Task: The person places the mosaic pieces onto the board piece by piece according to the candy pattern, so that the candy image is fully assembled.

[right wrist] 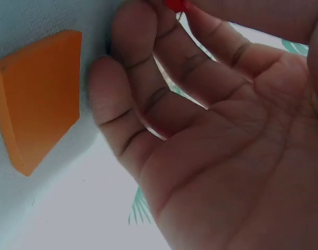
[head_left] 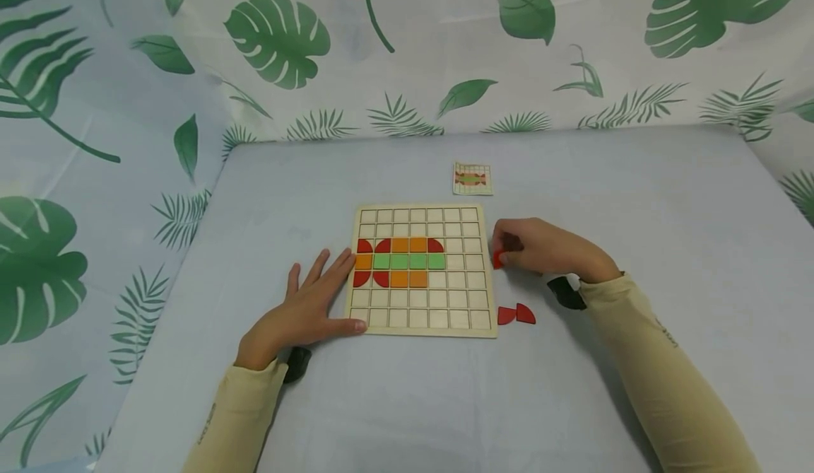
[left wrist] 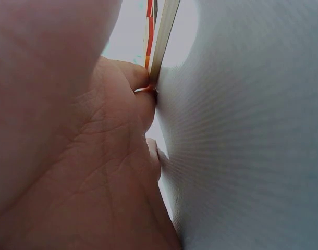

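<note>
A wooden grid board (head_left: 407, 323) lies flat, with red quarter-circle, orange square and green square tiles in its left and middle cells. At the board's left edge, my left hand (head_left: 307, 316) rests with spread fingers, fingertips at the side and thumb on the near left corner. My right hand (head_left: 550, 247), just right of the board, pinches a red tile (head_left: 498, 259) between thumb and fingertips. Only a bit of that red tile (right wrist: 175, 5) shows in the right wrist view. There, an orange square tile (right wrist: 39, 99) lies beside the fingers, hidden from the head view.
Two red quarter-circle pieces (head_left: 525, 314) lie on the cloth off the board's near right corner. Behind the board is a small pattern card (head_left: 473, 179) with a printed red, orange and green figure. A leaf-print curtain (head_left: 432, 49) hangs along the table's far edge.
</note>
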A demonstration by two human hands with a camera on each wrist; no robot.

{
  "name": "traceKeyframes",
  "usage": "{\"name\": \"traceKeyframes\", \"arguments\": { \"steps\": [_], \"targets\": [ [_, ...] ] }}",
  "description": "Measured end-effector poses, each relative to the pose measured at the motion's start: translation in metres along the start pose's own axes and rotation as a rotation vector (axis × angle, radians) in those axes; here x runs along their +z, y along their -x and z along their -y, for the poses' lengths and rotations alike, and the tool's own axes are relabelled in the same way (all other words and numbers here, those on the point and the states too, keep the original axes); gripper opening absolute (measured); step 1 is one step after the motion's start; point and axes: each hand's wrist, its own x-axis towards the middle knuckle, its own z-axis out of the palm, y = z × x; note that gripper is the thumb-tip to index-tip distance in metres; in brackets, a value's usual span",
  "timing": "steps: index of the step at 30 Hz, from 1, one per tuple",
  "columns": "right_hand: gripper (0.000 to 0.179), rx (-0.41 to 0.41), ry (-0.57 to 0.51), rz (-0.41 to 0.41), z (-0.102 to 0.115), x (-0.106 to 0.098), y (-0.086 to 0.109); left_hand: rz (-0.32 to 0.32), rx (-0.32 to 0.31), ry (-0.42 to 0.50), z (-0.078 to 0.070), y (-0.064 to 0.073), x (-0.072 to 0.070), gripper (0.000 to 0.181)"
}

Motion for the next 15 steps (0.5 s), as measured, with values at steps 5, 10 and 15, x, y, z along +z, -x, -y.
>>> {"name": "traceKeyframes", "arguments": {
  "steps": [5, 10, 15],
  "targets": [
    [0.010, 0.025, -0.030, -0.025, 0.002, 0.000, 0.000, -0.001, -0.003, -0.003, 0.000, 0.000, 0.000, 0.116],
    [0.006, 0.015, -0.087, -0.054, 0.005, 0.003, -0.004, 0.001, -0.004, -0.004, 0.000, 0.000, 0.000, 0.116],
    [0.005, -0.041, -0.179, -0.084, 0.011, 0.010, -0.008, 0.003, -0.002, -0.008, 0.001, -0.001, 0.000, 0.115]
  ]
}}
